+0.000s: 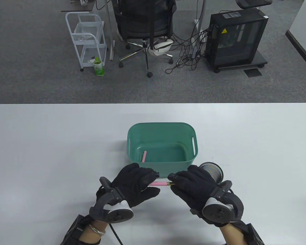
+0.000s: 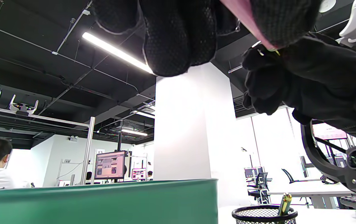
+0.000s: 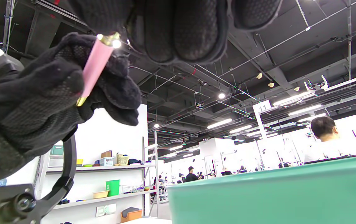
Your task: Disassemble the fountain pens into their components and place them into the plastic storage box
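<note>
Pink pen held level between both hands, just in front of the green storage box, above the table.

Left hand wrapped round the pink barrel, right hand pinching the gold tip end. Inside the box, only in the table view: one pink part lying at the left of the floor. Beside the right hand, a mesh pen cup; pens standing in it shown only by the left wrist view. Gold ring at the barrel's end clear only in the right wrist view.
</note>
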`<state>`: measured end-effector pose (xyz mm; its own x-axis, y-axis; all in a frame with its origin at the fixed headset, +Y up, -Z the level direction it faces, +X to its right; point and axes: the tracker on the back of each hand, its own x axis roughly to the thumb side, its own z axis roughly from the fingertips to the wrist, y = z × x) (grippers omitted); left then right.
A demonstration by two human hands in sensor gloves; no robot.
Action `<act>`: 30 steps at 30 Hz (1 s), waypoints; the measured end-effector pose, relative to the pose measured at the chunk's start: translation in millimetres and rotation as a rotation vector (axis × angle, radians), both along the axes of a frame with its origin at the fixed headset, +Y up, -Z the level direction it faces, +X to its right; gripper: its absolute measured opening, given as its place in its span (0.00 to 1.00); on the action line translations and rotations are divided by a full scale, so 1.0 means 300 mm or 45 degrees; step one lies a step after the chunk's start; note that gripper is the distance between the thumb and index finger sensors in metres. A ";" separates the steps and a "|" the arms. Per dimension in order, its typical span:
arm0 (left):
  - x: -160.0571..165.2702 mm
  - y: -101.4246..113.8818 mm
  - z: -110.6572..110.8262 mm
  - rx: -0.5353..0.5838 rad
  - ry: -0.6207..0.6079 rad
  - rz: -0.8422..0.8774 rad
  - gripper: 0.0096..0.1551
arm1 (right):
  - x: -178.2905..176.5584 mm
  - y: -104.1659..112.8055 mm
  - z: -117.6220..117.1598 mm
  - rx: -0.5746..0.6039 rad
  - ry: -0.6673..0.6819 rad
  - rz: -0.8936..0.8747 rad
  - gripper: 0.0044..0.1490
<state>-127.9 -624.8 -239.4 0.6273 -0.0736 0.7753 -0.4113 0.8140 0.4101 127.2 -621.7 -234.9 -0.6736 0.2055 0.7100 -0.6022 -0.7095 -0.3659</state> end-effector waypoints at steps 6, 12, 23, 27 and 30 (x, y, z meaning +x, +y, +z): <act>0.004 0.001 0.002 0.011 -0.004 -0.001 0.26 | 0.001 -0.001 -0.002 -0.005 -0.002 0.002 0.26; 0.005 0.001 0.003 0.005 -0.013 0.003 0.26 | 0.001 -0.002 -0.003 -0.006 0.000 0.003 0.26; 0.007 -0.001 -0.001 -0.017 -0.029 -0.003 0.27 | 0.001 -0.002 -0.005 -0.008 0.005 0.000 0.26; 0.009 -0.001 -0.003 -0.026 -0.032 -0.011 0.27 | 0.001 -0.003 -0.004 -0.008 0.005 0.001 0.26; 0.010 0.000 -0.003 -0.033 -0.037 -0.010 0.27 | 0.001 -0.003 -0.004 -0.007 0.006 0.000 0.26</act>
